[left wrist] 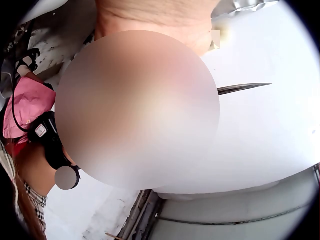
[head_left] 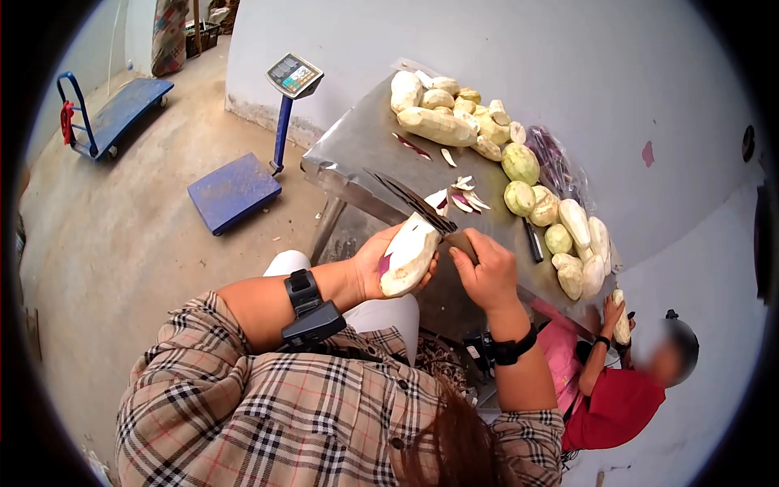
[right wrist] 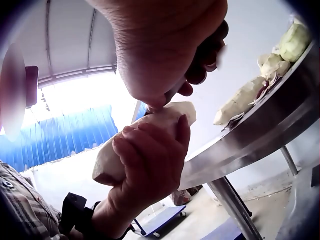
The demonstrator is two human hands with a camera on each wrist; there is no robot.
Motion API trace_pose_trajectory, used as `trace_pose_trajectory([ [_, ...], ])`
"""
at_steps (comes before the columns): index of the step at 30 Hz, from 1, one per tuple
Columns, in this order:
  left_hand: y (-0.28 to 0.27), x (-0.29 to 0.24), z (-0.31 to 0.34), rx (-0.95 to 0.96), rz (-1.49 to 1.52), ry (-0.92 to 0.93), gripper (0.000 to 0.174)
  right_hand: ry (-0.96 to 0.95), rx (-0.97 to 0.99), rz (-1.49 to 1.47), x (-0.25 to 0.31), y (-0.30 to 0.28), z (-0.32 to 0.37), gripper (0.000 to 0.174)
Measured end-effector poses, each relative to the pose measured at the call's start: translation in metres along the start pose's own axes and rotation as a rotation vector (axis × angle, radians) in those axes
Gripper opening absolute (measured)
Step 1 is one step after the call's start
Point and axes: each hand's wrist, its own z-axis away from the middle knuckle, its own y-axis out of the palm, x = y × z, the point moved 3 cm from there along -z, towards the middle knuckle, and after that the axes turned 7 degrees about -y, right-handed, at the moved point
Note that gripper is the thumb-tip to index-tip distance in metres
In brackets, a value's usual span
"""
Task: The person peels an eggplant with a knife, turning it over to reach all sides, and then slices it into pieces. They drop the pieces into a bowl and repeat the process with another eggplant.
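Observation:
In the head view a large pale peeled vegetable (head_left: 408,258) with a purple skin patch lies in the left hand (head_left: 375,258), whose fingers wrap around its underside. The right hand (head_left: 489,272) grips the wooden handle of a long dark knife (head_left: 414,199); the blade crosses the vegetable's upper end. From the right wrist, the left hand (right wrist: 150,160) holds the pale vegetable (right wrist: 112,157) from below, with the right hand (right wrist: 170,55) above its far end. A blurred disc hides most of the left wrist view, though the knife tip (left wrist: 245,87) shows.
A metal table (head_left: 345,138) carries peeled vegetables (head_left: 438,126), purple and white peelings (head_left: 462,197), a plastic bag (head_left: 556,166) and a black-handled tool (head_left: 533,241). A person in red (head_left: 617,406) holds another vegetable at right. A blue scale (head_left: 235,192) and cart (head_left: 130,114) stand left.

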Motion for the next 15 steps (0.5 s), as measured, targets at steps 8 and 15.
trace_pose_trajectory([
  [8,0.008,0.004,0.008,0.155,-0.043,-0.073,0.046,0.38,0.102,0.235,-0.072,0.005,0.013,0.026],
  [15,-0.009,0.0,0.001,0.143,-0.006,-0.009,0.049,0.384,0.011,0.036,-0.052,-0.001,0.012,0.028],
])
